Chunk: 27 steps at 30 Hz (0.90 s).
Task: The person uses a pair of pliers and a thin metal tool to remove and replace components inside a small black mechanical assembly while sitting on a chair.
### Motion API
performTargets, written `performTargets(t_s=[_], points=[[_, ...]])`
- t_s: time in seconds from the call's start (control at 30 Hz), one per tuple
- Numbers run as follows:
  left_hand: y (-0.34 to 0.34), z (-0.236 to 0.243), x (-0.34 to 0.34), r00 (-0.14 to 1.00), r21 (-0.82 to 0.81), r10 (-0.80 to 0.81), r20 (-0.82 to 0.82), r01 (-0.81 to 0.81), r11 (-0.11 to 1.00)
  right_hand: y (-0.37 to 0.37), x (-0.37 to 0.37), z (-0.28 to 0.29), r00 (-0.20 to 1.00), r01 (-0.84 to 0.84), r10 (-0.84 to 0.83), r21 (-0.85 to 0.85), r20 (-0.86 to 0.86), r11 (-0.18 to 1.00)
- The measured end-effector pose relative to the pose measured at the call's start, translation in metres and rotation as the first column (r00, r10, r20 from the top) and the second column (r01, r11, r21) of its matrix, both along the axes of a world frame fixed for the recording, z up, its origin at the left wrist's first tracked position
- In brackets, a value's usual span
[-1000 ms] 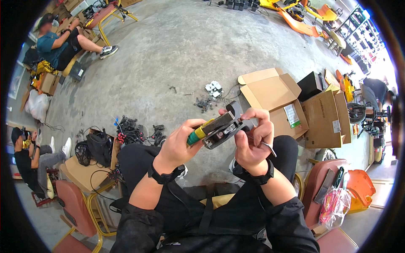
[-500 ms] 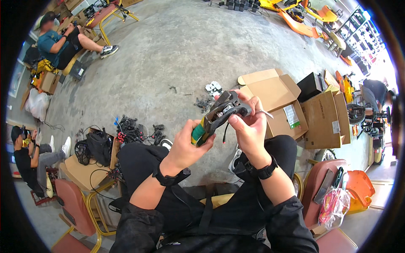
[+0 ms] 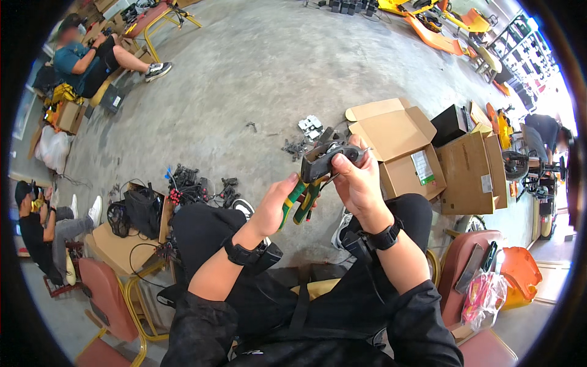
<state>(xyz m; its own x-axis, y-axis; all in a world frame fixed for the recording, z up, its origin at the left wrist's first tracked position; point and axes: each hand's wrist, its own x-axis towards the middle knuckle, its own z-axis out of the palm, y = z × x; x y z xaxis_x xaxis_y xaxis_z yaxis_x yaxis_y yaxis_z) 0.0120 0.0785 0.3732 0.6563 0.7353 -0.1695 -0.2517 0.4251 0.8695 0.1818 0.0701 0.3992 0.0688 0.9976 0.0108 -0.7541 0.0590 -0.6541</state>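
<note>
In front of my knees, my left hand (image 3: 274, 207) is closed on a pair of pliers (image 3: 291, 207) with green and yellow handles. The handles stand apart, and their jaws are hidden behind a black part. My right hand (image 3: 357, 181) grips this black part (image 3: 319, 163), a blocky plastic-looking piece with a rounded end and some metal in it; its exact kind cannot be made out. My right thumb presses on its face. A thin dark cable hangs near it.
Small black parts (image 3: 296, 147) and a white piece (image 3: 310, 126) lie on the floor ahead. Tangled cables (image 3: 188, 186) sit by my left knee. Open cardboard boxes (image 3: 391, 129) stand at right, a chair (image 3: 468, 260) beside me. Two people sit at left, another person bends at right.
The black part has turned in my hands and now shows a broader face. The pliers' handles have swung lower and spread apart, and my left hand has shifted slightly down.
</note>
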Motion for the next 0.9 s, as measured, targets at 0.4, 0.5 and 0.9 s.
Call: performTargets(t_s=[0.4, 0.5, 0.9], points=[[-0.005, 0.002, -0.005, 0.997, 0.108, 0.077, 0.005, -0.077, 0.991, 0.014, 0.007, -0.006, 0.990, -0.051, 0.046, 0.029, 0.133, 0.998], [-0.003, 0.004, -0.006, 0.975, 0.084, 0.219, -0.042, -0.215, 0.973, 0.020, 0.027, 0.001, 0.979, 0.000, 0.033, -0.162, 0.202, 0.987], [0.007, -0.005, -0.015, 0.899, 0.232, 0.320, -0.300, -0.257, 0.938, 0.006, 0.023, 0.000, -0.099, 0.002, 0.057, -0.057, 0.993, 0.998]])
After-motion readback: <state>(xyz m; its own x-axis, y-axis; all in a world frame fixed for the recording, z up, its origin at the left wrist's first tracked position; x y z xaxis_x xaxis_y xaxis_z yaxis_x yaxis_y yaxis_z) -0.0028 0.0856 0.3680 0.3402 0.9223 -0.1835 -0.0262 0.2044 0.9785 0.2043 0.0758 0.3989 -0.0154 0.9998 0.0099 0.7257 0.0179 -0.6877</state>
